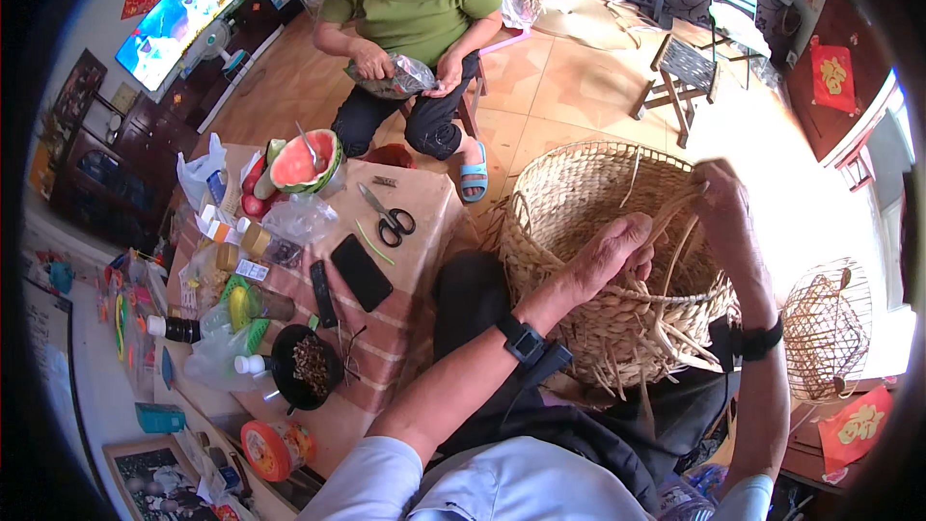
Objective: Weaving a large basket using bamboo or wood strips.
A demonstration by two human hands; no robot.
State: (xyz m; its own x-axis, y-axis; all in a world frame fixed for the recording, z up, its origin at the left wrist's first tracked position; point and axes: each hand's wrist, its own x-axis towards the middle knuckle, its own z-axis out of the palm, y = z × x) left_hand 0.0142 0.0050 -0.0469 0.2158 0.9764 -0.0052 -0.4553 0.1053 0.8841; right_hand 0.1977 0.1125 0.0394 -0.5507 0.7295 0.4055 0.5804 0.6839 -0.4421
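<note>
A large round basket point(550, 280), woven from pale dried plant strands over a wire frame, stands tilted by my lap. Loose strand ends stick out along its near side. My left hand point(614, 253) is closed over the near rim, with its fingers round a plaited strand point(672, 209). That strand runs up to my right hand point(721, 198), which is closed on its upper end above the right side of the basket. The right fingertips are partly hidden by the back of the hand.
At left, a cloth-covered table point(424, 195) bears scissors point(391, 222), a black phone point(362, 272), a cut watermelon point(307, 162) and a dark pan point(305, 367). A seated person point(410, 29) holds a plastic bag beyond it. A bare wire frame point(828, 333) stands at right, a folding stool point(678, 82) farther back.
</note>
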